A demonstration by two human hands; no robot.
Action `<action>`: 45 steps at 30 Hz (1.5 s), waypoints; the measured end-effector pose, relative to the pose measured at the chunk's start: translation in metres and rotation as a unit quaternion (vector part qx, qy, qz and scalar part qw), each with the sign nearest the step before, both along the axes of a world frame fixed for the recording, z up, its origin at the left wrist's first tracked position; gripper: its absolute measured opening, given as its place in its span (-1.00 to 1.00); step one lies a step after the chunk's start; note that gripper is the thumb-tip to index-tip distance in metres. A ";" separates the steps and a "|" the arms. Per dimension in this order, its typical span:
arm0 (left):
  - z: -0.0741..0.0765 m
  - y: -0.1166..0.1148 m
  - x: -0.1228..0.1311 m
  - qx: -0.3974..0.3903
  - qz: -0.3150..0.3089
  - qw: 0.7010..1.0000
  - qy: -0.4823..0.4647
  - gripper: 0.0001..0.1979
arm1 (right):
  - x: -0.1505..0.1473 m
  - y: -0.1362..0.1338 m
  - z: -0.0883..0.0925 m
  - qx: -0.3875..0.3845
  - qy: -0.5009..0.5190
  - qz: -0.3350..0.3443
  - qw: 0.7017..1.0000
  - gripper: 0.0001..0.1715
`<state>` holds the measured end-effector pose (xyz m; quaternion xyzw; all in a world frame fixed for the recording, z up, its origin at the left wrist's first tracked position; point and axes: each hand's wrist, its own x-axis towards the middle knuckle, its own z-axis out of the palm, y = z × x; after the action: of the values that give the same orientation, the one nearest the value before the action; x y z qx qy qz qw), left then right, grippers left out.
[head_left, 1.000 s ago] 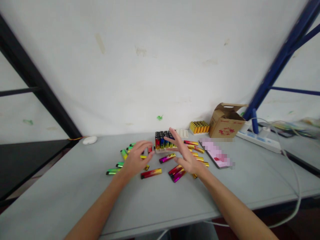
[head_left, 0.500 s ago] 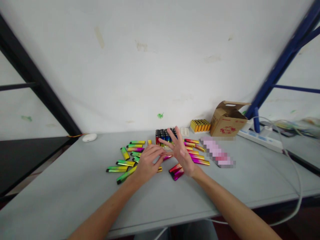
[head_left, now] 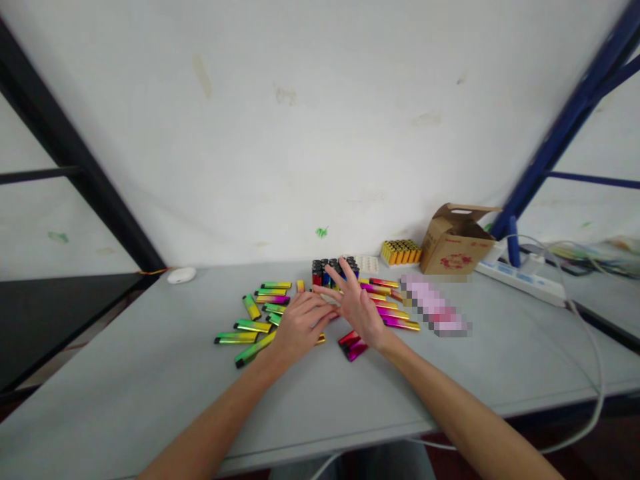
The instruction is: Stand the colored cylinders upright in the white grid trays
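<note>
My left hand (head_left: 301, 323) is closed, fingers curled and fingertips pressed together above the middle of the table. What it pinches, if anything, is hidden. My right hand (head_left: 359, 311) meets its fingertips, with several fingers stretched out and spread upward. Left of my hands lie several shiny green-and-yellow sticks with black ends (head_left: 253, 326). Beyond the right hand lie several pink-and-gold sticks (head_left: 395, 313). Red and magenta sticks (head_left: 352, 346) rest just below the right wrist. Behind the fingers stands a group of dark-topped cylinders (head_left: 325, 271), partly covered.
Along the wall are a white tray (head_left: 369, 264), a block of yellow cylinders (head_left: 401, 252) and an open cardboard box (head_left: 456, 250). A blurred pink item (head_left: 434, 305) lies at right, near a white power strip (head_left: 523, 282) with a cable. A white case (head_left: 181, 275) sits at left.
My right hand has shifted slightly left and down, its spread fingers now lower and closer to the left hand. The left hand stays nearly in place; the view has moved slightly.
</note>
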<state>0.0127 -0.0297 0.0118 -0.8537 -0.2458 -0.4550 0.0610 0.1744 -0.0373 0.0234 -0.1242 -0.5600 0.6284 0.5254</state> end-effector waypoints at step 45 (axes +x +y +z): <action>0.007 0.031 -0.062 -0.176 0.205 0.956 -0.116 -0.64 | 0.039 0.028 0.020 -0.312 0.067 0.035 0.947 -0.58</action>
<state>-0.0496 0.0010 0.0185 -0.7238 -0.4972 -0.4777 -0.0272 0.2133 -0.0097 0.0430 -0.2199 -0.3039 0.7965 0.4742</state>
